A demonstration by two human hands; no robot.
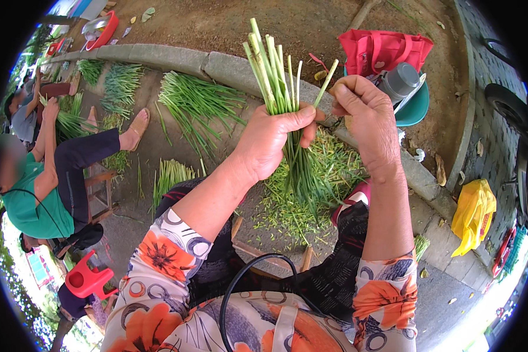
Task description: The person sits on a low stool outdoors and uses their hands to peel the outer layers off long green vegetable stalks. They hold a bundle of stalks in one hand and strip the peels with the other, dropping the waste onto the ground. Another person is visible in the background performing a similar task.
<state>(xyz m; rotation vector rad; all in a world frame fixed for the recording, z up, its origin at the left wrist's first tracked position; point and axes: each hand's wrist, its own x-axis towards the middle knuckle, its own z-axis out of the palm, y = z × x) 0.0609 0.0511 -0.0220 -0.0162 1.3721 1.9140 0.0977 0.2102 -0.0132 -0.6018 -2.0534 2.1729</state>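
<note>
My left hand (270, 138) is closed around a bunch of long green stalks (276, 83), garlic scapes or a similar vegetable. Their pale cut ends point up and the thin green ends hang below the fist. My right hand (364, 105) is just to the right, its thumb and forefinger bent near the tip of one slanting stalk (325, 83) that stands apart from the bunch; whether they touch it is unclear. Beneath the hands, trimmed green and yellowish scraps (286, 215) cover the ground between my feet.
Piles of green stalks (198, 103) lie along a stone kerb (171, 57). A smaller pile (171, 174) is by my knee. Beyond the kerb, a red bag (385, 48) and grey flask (402, 79) sit at a teal basin (416, 108). A yellow plastic bag (473, 215) lies right. Co-workers (39, 189) sit left.
</note>
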